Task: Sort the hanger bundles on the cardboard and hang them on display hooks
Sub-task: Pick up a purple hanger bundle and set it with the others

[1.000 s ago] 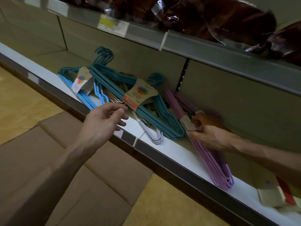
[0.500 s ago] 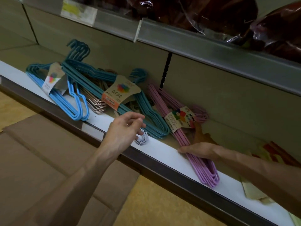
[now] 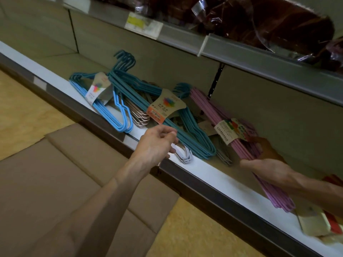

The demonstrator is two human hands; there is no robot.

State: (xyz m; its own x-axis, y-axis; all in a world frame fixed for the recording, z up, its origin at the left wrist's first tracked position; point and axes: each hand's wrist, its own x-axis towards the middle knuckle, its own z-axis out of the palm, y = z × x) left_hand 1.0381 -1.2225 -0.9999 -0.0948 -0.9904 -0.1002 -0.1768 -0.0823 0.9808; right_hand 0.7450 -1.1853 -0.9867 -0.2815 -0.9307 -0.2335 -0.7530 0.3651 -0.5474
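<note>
My right hand [image 3: 267, 168] grips pink hanger bundle [image 3: 241, 145] on shelf [image 3: 213, 171]; left hand [image 3: 157, 143] pinches white hangers [image 3: 185, 156]. Bundle light, stiff, snag-prone; I'd hold near paper band [image 3: 232, 130].

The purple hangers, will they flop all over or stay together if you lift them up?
Probably together: a paper label wraps round the purple hangers, binding them into one bundle. The thin bars look straight and stiff, so they likely won't droop. The ends past the right hand stick out over the shelf edge, so the bundle might tip when lifted.
</note>
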